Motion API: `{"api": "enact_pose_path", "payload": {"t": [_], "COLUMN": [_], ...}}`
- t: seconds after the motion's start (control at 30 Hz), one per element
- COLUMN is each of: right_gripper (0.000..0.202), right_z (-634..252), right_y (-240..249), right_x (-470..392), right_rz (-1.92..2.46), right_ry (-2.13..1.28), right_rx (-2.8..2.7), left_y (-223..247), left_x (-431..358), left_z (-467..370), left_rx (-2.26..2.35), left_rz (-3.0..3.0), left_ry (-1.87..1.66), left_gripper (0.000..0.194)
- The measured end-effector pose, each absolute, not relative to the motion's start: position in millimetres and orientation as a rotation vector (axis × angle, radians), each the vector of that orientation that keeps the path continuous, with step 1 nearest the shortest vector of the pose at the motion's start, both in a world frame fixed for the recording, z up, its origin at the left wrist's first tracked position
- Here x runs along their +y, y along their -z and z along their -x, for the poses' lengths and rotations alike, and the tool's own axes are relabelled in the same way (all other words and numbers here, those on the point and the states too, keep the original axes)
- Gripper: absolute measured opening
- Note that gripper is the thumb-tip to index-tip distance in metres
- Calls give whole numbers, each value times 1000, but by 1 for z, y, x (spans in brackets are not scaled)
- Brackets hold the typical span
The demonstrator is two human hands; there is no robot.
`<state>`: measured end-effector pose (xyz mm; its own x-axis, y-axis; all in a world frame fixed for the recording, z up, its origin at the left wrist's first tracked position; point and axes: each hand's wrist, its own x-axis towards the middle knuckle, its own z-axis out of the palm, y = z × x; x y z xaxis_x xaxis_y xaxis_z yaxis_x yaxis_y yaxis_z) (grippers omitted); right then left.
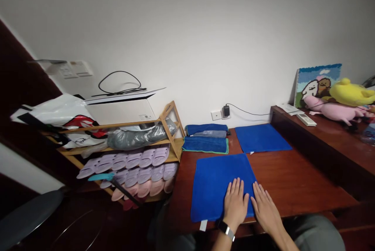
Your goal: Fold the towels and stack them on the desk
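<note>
A blue cloth (215, 180) lies spread flat near the front edge of the wooden table, its white tag (203, 225) hanging at the near edge. My left hand (235, 201), with a dark watch on the wrist, rests flat on the cloth's right part, fingers stretched forward. Beside it my right hand (266, 207) lies flat over the cloth's right edge and the table top (301, 188). Neither hand grips anything. Behind, a second blue cloth (263, 137) is spread flat at the back right. Folded blue cloths with green edging (205, 144) lie at the back left.
Left of the table stands a wooden rack (171, 141) with several lilac and pink slippers (146, 159), bags and a white box (123, 111). A raised ledge on the right carries plush toys (334, 109), a remote (306, 120) and a picture. A black adapter (226, 110) is plugged into the wall.
</note>
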<state>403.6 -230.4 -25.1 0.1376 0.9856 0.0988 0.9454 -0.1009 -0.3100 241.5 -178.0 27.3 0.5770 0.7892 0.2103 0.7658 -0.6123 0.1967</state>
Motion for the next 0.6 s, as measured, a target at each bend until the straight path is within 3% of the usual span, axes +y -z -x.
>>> {"api": "enact_pose_path", "payload": {"t": [0.3, 0.6], "right_gripper": [72, 73], "right_z": [-405, -405], "right_y": [19, 7], "right_x": [-236, -220], "right_rz": [2154, 2183], "right_ry": [-183, -205], "right_rx": [-1879, -1877], "left_y": [20, 30], "left_x": [-184, -192], "left_z": [-70, -66], "left_rx": [2059, 2073], "left_rz": [-2578, -2595], "left_ry": [-592, -671], "left_gripper": [65, 66]}}
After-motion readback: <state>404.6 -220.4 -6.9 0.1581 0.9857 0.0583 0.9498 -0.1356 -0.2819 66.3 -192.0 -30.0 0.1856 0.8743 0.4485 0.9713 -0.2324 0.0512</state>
